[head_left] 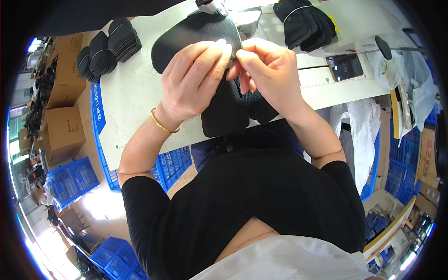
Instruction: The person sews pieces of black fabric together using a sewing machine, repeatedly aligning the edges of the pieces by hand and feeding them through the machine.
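Both hands meet over the front of a white work table (126, 107). My left hand (196, 77) is closed, its fingertips pinched at the edge of a black padded fabric piece (226, 114) that hangs over the table's front edge. Close beside it, my right hand (270, 70) is closed too, with thumb and finger pinching at the same edge; the exact grip is partly hidden by the fingers. Behind the left hand a rounded black sole-shaped piece (191, 37) lies flat, under a shiny metal machine part (212, 6).
Bundled stacks of black pieces lie at the far left (123, 39) and far right (305, 23). A phone (344, 66) rests on the right, near clear plastic bags (415, 84). Blue crates (74, 179) and cardboard boxes (64, 133) stand on the floor at left.
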A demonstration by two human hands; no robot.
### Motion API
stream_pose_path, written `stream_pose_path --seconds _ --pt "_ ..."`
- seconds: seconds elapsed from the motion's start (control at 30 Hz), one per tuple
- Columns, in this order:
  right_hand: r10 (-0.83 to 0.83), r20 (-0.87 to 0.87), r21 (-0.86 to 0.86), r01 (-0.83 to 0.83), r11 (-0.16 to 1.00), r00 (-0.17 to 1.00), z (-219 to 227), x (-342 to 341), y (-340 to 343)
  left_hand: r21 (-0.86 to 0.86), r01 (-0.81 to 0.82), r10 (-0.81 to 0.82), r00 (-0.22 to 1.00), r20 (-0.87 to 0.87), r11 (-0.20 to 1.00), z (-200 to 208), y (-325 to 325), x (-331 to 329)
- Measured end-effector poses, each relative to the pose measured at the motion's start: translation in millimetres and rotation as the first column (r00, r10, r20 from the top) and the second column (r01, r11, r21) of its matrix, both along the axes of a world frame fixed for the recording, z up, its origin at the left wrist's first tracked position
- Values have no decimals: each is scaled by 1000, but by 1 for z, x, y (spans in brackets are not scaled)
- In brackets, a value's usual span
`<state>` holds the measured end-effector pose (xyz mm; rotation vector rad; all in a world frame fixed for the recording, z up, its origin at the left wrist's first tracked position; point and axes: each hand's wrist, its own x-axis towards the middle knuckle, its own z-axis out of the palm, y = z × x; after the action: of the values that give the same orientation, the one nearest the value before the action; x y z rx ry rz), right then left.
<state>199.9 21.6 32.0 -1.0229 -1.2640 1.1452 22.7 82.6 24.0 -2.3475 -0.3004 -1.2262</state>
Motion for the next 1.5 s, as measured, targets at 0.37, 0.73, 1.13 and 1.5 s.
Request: stream_pose_path --seconds 0.37,0.73,1.13,1.5 --pt "-18 77 105 10 994 997 -3 2 28 41 30 -32 998 45 999 7 33 4" --pt "-13 -81 0 14 1000 997 -11 6 22 94 -12 5 997 78 995 9 48 11" --pt "-8 -71 -34 5 999 997 -13 6 18 -9 -108 108 993 38 994 10 40 10" --pt "105 -127 -85 -116 990 986 -15 -4 8 -190 -43 15 989 -146 981 36 17 -37"
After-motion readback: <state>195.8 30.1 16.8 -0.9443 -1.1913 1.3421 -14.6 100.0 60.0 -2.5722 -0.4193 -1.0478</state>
